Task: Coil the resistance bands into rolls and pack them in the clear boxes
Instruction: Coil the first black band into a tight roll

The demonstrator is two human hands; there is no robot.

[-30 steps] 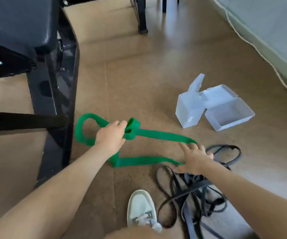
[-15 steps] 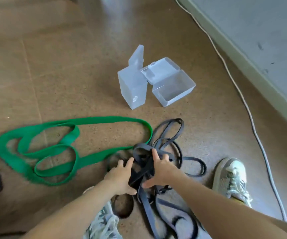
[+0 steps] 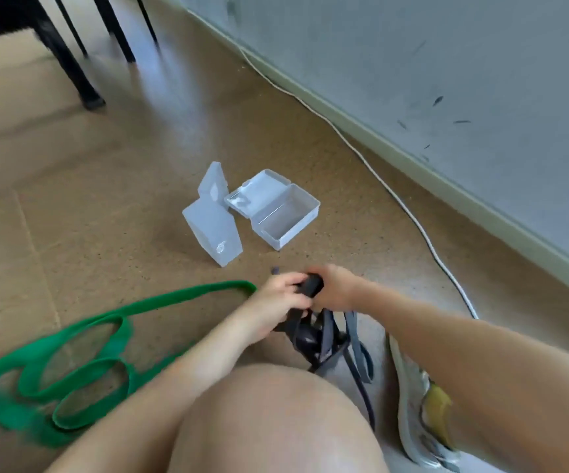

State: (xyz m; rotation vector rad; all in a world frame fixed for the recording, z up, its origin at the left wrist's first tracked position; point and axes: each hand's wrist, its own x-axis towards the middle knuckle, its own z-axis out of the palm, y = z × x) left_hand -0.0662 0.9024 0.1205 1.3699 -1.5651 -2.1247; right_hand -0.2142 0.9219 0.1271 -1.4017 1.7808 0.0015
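A bare knee (image 3: 276,421) and a pale worn sneaker (image 3: 416,404) sit nearest. Left of them, a flat green resistance band (image 3: 71,370) lies in loose loops on the speckled brown floor (image 3: 122,216). Just past the knee, the left hand (image 3: 276,298) and right hand (image 3: 337,288) each close their grip round the top of a tangle of thin dark grey rubbery bands (image 3: 327,339), whose strands trail down. Beyond stand a tall frosted clear plastic box (image 3: 215,230) and a low rectangular clear plastic box (image 3: 286,216), the 2 side by side, lids open, both empty.
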